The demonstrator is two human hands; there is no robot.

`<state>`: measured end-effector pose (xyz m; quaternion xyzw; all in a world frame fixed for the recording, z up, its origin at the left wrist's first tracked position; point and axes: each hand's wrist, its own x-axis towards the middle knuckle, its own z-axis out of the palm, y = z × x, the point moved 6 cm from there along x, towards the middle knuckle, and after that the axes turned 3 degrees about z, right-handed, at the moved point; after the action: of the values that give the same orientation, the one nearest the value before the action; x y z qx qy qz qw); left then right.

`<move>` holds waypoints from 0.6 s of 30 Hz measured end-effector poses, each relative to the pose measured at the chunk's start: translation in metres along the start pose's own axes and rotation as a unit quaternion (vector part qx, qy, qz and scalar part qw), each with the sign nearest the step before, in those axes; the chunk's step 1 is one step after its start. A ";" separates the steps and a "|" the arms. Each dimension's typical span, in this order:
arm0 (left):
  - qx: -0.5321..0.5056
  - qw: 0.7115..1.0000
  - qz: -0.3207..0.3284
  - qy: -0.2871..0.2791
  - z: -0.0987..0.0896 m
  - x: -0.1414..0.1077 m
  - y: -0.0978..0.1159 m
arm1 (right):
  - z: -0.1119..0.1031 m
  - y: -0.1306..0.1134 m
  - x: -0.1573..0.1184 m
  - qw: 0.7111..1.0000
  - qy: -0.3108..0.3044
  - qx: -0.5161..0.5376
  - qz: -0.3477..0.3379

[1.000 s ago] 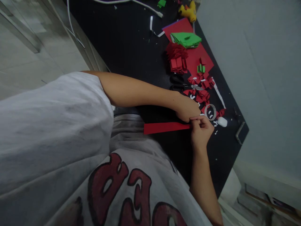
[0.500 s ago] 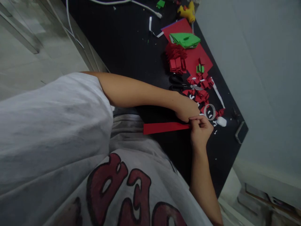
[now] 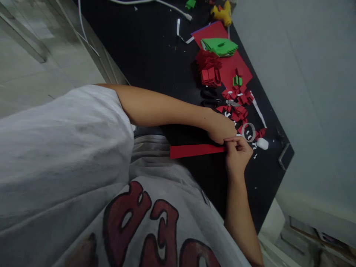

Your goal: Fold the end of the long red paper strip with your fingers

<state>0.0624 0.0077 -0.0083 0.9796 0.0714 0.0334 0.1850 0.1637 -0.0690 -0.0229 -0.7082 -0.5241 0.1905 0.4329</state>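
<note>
A long red paper strip (image 3: 194,150) stretches from the grey clothing at my lap to my hands over the black table. My right hand (image 3: 239,152) pinches the strip's far end, with thumb and fingers pressed together. Against its fingertips rests my left hand (image 3: 221,128), curled closed at the same end of the strip; its fingertips are mostly hidden under the hand. Just beyond my left hand lie black-handled scissors (image 3: 211,98), small folded red pieces (image 3: 239,112) and a clear tape roll (image 3: 248,132).
Green folded paper (image 3: 221,47), red sheets (image 3: 239,68) and a red folded stack (image 3: 210,76) lie farther back on the black table (image 3: 144,48). A yellow toy (image 3: 223,14) and white cable (image 3: 178,12) are at the top. A white case (image 3: 262,144) and phone (image 3: 286,157) sit right.
</note>
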 end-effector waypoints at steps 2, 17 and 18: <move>-0.010 1.000 -0.002 0.006 0.000 0.000 -0.001 | 0.000 0.001 0.000 1.000 -0.003 0.000 0.005; -0.015 1.000 -0.002 0.015 0.001 0.002 -0.002 | 0.000 0.000 0.000 1.000 -0.001 0.000 -0.007; -0.004 1.000 0.001 0.009 0.001 0.001 -0.001 | 0.000 -0.001 0.000 1.000 0.000 0.000 -0.009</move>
<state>0.0637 0.0087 -0.0097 0.9785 0.0721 0.0426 0.1885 0.1632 -0.0691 -0.0223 -0.7034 -0.5305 0.1865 0.4347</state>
